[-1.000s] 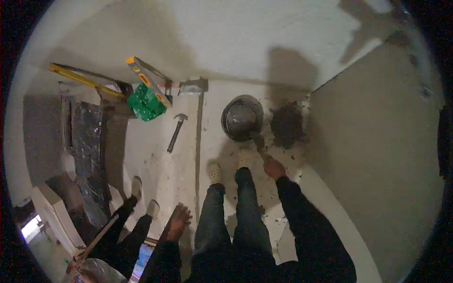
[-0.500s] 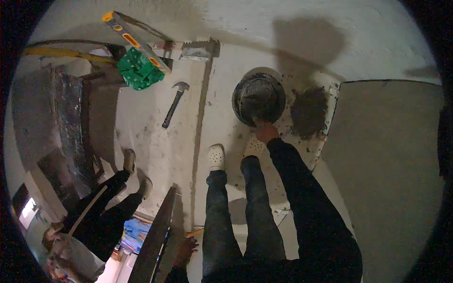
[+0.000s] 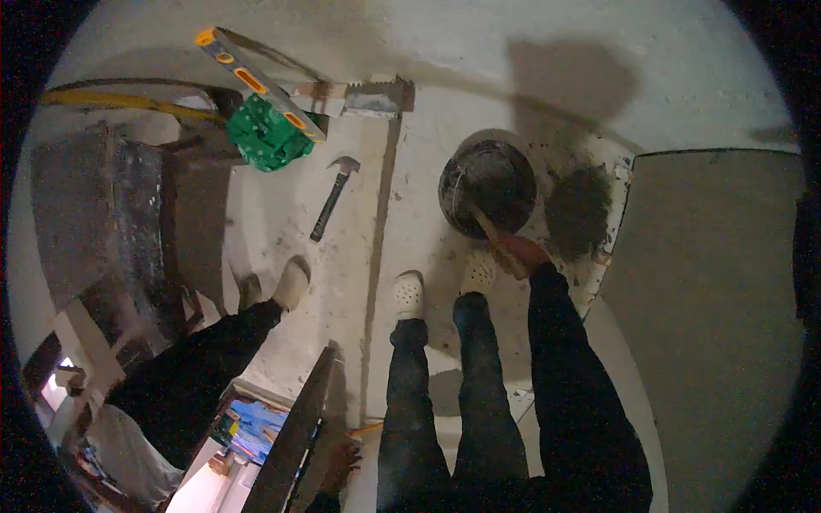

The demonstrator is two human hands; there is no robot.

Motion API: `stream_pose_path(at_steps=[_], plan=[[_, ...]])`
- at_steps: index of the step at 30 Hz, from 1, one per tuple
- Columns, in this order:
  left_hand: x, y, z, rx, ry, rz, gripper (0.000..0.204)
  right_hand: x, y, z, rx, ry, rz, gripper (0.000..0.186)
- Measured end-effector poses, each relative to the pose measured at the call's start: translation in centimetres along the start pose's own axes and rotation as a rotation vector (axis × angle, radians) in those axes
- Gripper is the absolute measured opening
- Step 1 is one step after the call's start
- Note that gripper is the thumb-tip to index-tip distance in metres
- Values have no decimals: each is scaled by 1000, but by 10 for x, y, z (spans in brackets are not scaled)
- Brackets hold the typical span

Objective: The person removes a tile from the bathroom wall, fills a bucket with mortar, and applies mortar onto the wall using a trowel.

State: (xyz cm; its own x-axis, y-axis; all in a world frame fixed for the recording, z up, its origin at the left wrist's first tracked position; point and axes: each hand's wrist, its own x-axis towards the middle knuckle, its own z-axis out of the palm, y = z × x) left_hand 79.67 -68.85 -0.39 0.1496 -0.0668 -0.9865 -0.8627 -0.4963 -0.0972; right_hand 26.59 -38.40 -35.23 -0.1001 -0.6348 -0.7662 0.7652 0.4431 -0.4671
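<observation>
My right hand (image 3: 532, 253) is closed round the pale wooden handle (image 3: 489, 227) of a tool. It slants down into a round black bucket (image 3: 455, 171) standing on the floor by my feet. The tool's far end is lost in the dark inside the bucket, so its kind does not show. Low in the picture, my left hand (image 3: 344, 460) hangs beside a dark upright panel (image 3: 295, 419). It is dim and a little smeared, with fingers loosely apart and nothing seen in them.
A claw hammer (image 3: 333, 198) lies on the floor, left of a raised strip. Beyond it are a spirit level (image 3: 256, 81), a green bag (image 3: 269, 132) and a notched trowel (image 3: 375, 98). A dark wet patch (image 3: 580, 209) lies right of the bucket. Another person (image 3: 197, 368) stands at the left.
The handle in my right hand now shows, tilted out of the bucket, as the hand has drawn back slightly. The other person has stepped closer. The whole view has shifted a little.
</observation>
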Motion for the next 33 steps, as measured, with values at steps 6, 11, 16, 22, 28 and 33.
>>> stream_pose_path(at_steps=[6,11,16,22,28,33], plan=[[-10,-48,-41,-214,-75,90,53,-4,26,43,124,110,18,39],[-31,-38,-21,-105,72,183,46,-22,30,62,199,138,77,41],[-54,4,22,74,22,394,46,-68,49,39,423,122,-167,47],[-26,-22,9,593,20,1014,47,-112,-4,75,-106,383,-296,52],[-3,-2,-25,68,-261,130,46,-197,-45,114,62,352,-308,41],[37,-10,-58,-483,-267,449,41,-266,-44,143,-438,492,-550,39]])
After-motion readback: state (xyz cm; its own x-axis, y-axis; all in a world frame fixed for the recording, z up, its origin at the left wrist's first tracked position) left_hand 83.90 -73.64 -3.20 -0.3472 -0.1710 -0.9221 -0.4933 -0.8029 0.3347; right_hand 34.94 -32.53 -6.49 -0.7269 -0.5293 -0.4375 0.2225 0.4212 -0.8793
